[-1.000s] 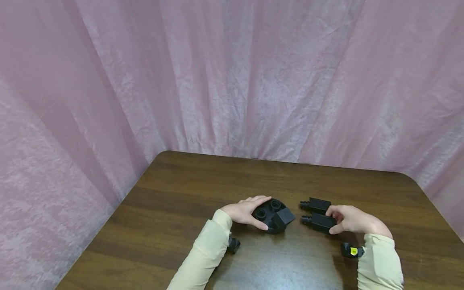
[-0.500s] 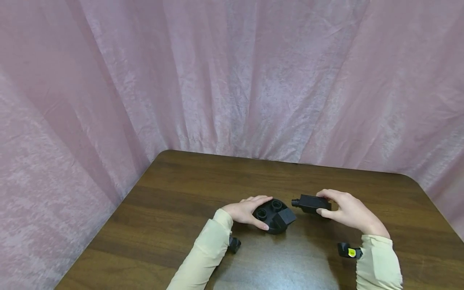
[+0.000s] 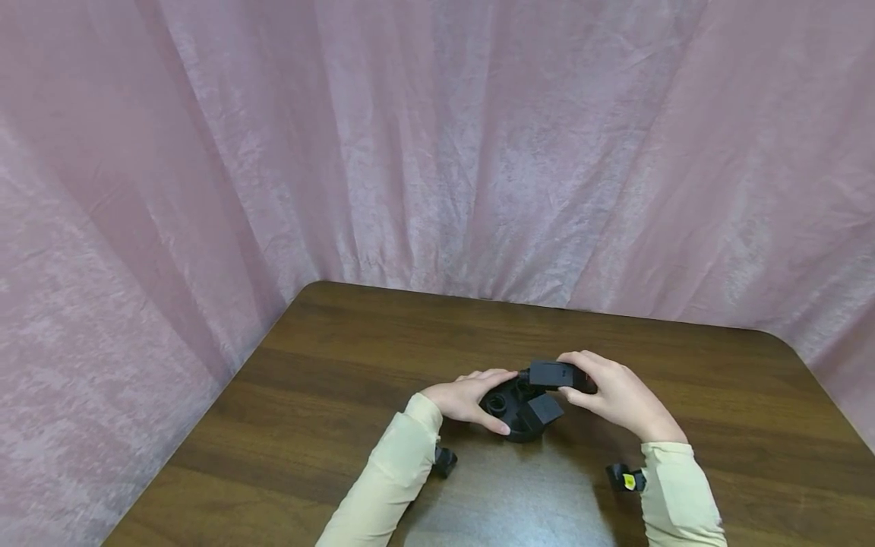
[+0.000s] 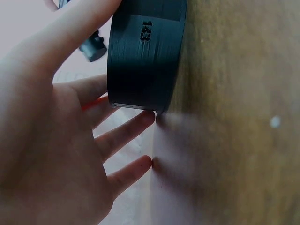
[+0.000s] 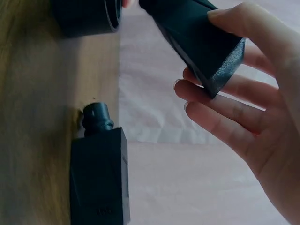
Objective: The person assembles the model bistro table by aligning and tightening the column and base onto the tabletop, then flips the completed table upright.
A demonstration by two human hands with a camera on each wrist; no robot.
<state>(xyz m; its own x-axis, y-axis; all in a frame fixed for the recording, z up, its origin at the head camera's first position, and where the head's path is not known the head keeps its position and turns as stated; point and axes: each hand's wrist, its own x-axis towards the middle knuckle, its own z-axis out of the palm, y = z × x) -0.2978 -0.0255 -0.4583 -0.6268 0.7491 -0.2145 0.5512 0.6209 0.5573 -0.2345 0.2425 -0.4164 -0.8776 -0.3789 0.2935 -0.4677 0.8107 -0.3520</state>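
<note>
My left hand (image 3: 461, 399) grips a black round base (image 3: 511, 418), thumb on its near side and fingers on the far side. Two ring-shaped sockets open on its top, and a rectangular block (image 3: 544, 410) sticks out of it. The base's side (image 4: 143, 65) bears the number 143 in the left wrist view. My right hand (image 3: 618, 395) pinches a black rectangular block with a narrow plug end (image 3: 550, 374), held tilted over the far socket. A similar black block (image 5: 96, 178) rests on the table below the right hand in the right wrist view.
Everything is on a brown wooden table (image 3: 383, 327) with rounded back corners. A pink curtain (image 3: 437, 152) hangs behind it and along the left. A small black camera (image 3: 625, 479) sits at the right wrist, another (image 3: 444, 461) at the left.
My right hand has lifted one black block off the table and carried it left, up to the round base. The left hand stays around the base.
</note>
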